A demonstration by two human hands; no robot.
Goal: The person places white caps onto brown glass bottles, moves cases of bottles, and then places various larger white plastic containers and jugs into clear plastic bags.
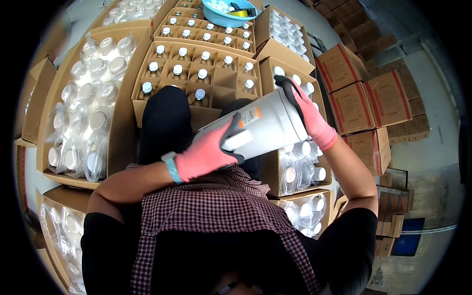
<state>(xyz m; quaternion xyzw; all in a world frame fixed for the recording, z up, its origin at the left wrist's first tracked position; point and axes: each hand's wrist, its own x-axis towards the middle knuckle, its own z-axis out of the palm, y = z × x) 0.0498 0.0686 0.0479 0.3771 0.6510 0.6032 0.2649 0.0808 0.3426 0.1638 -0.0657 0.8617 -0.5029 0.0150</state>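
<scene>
A large light-grey plastic jar (pixel 269 125) is held tilted in front of my lap, its wide lid (pixel 293 112) towards the upper right. My left hand (pixel 210 149), in a pink and black glove, grips the jar's body near its lower end. My right hand (pixel 311 114), gloved alike, is curled over the lid end. An orange-and-white label (pixel 250 117) bearing print shows on the jar's side. Below it, a second white label (pixel 238 140) lies beside my left fingers. The jar's lower end is partly hidden by my left hand.
Ahead stands a divided carton (pixel 217 46) of brown bottles with white caps. A blue basin (pixel 217 16) rests on the cartons behind. Open cartons of white-lidded containers flank me, one at left (pixel 127 110), one at right (pixel 271 162). Sealed cartons (pixel 352 107) are stacked farther right.
</scene>
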